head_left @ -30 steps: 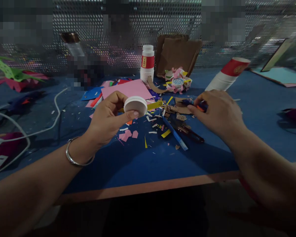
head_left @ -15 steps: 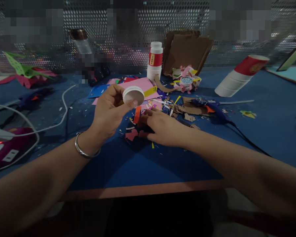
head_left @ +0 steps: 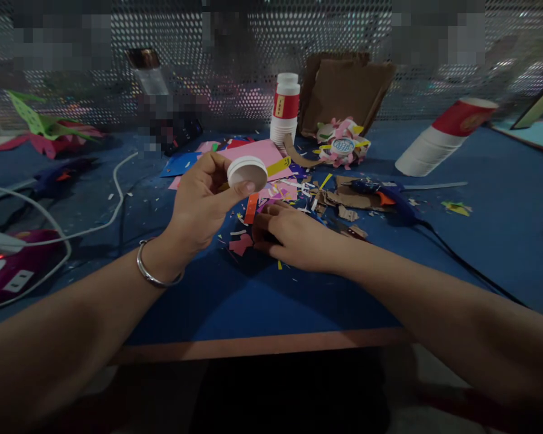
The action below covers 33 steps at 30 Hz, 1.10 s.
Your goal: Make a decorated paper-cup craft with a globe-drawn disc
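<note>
My left hand (head_left: 203, 202) is raised over the table, closed on a white round lid (head_left: 247, 173), thumb on its face and fingers behind. A yellow strip with a smiley (head_left: 279, 166) shows beside the lid; whether it is attached I cannot tell. My right hand (head_left: 289, 235) rests low among paper scraps, fingers loosely bent and the thumb apart from them. Its fingertips are in shadow, and nothing held shows in it. Close by lie an orange strip (head_left: 251, 208) and a pink paper piece (head_left: 241, 244).
Stacked paper cups (head_left: 285, 114) stand behind the pink sheets; another cup stack (head_left: 446, 138) leans at right. A flower-like paper craft (head_left: 342, 146) sits near a cardboard panel (head_left: 346, 96). Glue guns lie at right (head_left: 396, 202) and left (head_left: 58, 175), with a white cable (head_left: 117, 181).
My right hand's fingers have drawn slightly closer together among the scraps. The left hand keeps the lid in nearly the same place. The camera view has shifted a little.
</note>
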Available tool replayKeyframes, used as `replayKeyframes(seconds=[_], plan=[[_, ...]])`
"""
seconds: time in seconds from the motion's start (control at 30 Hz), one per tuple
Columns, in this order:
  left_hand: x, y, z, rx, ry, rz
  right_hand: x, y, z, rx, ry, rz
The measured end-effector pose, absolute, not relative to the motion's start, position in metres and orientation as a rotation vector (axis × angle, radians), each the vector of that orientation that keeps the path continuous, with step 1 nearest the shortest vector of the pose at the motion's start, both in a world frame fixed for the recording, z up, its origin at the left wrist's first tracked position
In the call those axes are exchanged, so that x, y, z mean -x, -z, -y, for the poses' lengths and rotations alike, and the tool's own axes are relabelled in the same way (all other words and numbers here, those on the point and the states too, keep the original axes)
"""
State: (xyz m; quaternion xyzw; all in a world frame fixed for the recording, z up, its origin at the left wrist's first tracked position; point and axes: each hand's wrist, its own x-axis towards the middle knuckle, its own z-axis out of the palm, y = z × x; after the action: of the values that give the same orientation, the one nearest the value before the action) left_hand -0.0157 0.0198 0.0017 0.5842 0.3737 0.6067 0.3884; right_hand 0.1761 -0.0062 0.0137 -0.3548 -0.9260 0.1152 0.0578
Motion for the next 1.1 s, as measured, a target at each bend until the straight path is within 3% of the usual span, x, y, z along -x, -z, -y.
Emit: replayKeyframes(seconds=[1.1], plan=[[0.017, 0.006, -0.029, -1.558, -1.564, -0.920, -0.165, -0.002, -0.005, 0.947, -0.504, 2.712]])
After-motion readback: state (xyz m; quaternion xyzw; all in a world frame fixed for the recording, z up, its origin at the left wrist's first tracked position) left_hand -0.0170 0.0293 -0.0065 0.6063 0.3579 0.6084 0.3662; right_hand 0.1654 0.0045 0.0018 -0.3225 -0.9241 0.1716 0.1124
